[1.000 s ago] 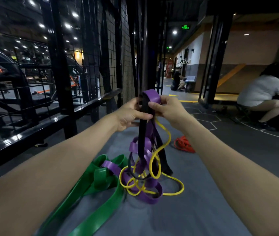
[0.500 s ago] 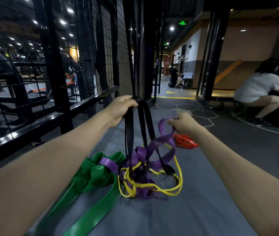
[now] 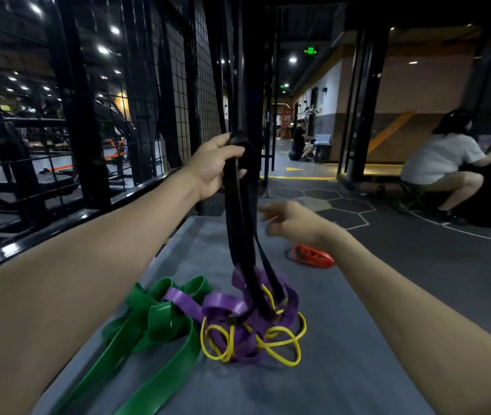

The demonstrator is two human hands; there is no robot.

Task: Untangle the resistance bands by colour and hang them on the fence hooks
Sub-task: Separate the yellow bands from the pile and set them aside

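My left hand [image 3: 216,164] grips the top of a black band [image 3: 242,235] and holds it raised; its loops hang down into a tangle on the grey mat [image 3: 343,369]. In that tangle lie a purple band [image 3: 223,304] and a thin yellow band [image 3: 280,344]. A wide green band [image 3: 154,322] sprawls to the left of the pile. My right hand [image 3: 289,220] hovers blurred beside the black band, fingers spread, holding nothing. A black mesh fence [image 3: 160,100] runs along the left; no hooks are visible.
A red band [image 3: 313,256] lies apart on the mat, behind my right wrist. A black post [image 3: 250,70] stands just behind the raised band. A person in a white shirt [image 3: 442,163] crouches at the right, another sits far down the corridor [image 3: 299,142].
My right hand has let go of the purple band, which dropped onto the pile. My left hand has lifted the black band higher, away from the other bands.
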